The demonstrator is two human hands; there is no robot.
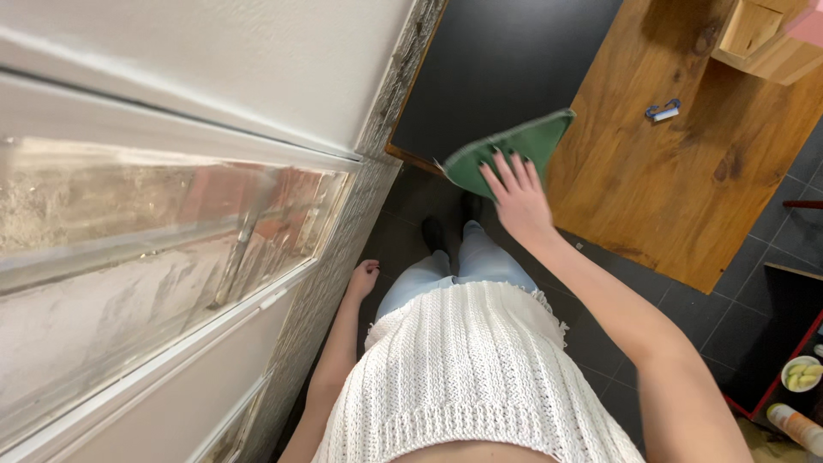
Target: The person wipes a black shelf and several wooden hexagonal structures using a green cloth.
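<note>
From the head view, the right hand [517, 195] holds a green square cloth [504, 152], fingers [506, 174] spread over it, just beside the wooden surface [677, 180]. The left hand [363, 278] hangs loosely curled, empty, well apart from that surface.

Her right hand [517, 199] grips a green cloth [506, 153] above the wooden desk [677, 180] edge; her left hand [363, 279] hangs loosely curled beside the window wall [171, 214].

Pretty bright, even indoor light overall. The window pane [154, 231] on the left is washed out with glare, the green cloth [506, 154] and right hand [519, 201] are slightly motion-blurred, and edges bend like a wide-angle lens.
</note>
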